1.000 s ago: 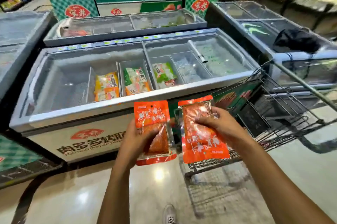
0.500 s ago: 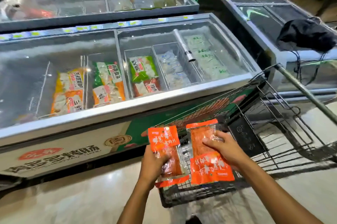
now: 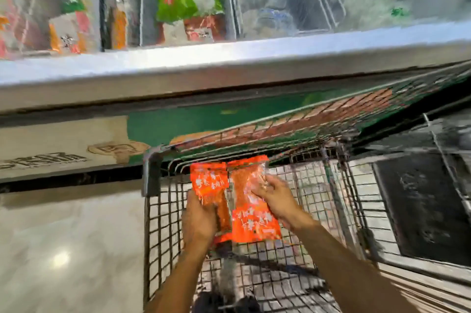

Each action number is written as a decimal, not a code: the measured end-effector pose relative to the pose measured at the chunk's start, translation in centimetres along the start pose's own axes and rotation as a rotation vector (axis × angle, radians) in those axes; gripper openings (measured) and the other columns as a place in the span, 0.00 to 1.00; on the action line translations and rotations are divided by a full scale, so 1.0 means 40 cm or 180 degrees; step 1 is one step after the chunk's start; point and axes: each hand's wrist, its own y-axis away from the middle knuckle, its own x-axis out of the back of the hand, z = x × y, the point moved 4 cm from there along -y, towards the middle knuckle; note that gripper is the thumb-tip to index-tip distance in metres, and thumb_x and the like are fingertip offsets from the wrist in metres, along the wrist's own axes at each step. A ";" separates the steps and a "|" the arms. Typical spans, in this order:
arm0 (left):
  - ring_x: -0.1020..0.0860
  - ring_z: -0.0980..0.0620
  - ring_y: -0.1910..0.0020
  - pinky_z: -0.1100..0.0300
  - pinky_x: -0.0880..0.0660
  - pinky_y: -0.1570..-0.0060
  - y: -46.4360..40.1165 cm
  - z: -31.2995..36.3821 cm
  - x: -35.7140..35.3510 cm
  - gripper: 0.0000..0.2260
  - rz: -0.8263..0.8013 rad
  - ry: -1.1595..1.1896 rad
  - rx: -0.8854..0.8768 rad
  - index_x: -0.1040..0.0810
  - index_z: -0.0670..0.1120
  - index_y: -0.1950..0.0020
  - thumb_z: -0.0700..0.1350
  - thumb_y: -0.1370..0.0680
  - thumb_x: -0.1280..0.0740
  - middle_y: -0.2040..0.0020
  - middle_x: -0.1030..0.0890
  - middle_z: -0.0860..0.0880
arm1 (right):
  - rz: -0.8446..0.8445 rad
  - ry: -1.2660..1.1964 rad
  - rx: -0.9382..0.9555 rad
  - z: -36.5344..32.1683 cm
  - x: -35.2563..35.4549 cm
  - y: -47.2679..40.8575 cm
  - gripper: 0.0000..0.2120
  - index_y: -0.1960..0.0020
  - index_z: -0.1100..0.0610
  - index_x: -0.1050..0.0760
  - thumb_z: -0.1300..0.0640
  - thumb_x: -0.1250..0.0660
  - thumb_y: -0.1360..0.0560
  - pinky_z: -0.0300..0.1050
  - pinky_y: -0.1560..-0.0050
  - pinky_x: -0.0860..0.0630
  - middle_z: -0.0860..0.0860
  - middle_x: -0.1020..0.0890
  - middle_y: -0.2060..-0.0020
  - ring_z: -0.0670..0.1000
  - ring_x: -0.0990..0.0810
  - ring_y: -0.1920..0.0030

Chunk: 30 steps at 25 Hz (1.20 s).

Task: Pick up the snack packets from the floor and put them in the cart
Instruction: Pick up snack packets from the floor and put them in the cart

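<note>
While you are lowering both over the cart point(image 3: 153, 210) near its front edge, your left hand point(image 3: 198, 221) is gripping one snack packet point(image 3: 210, 182); your right hand point(image 3: 277, 200) is pinching the other packet point(image 3: 252, 223), side by side for dropping together.

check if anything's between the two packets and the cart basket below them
Nothing visible. The left hand and right hand hold the packets right over the open cart; bare wire mesh lies beneath.
</note>
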 end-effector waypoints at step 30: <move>0.34 0.44 0.24 0.40 0.36 0.26 0.240 0.339 0.220 0.28 0.0575 -0.2442 -0.1472 0.31 0.51 0.25 0.65 0.20 0.44 0.24 0.30 0.46 | 0.0778 0.4369 0.1366 -0.336 -0.049 0.278 0.23 0.31 0.52 0.30 0.39 0.42 0.19 0.55 0.35 0.28 0.55 0.23 0.39 0.57 0.23 0.39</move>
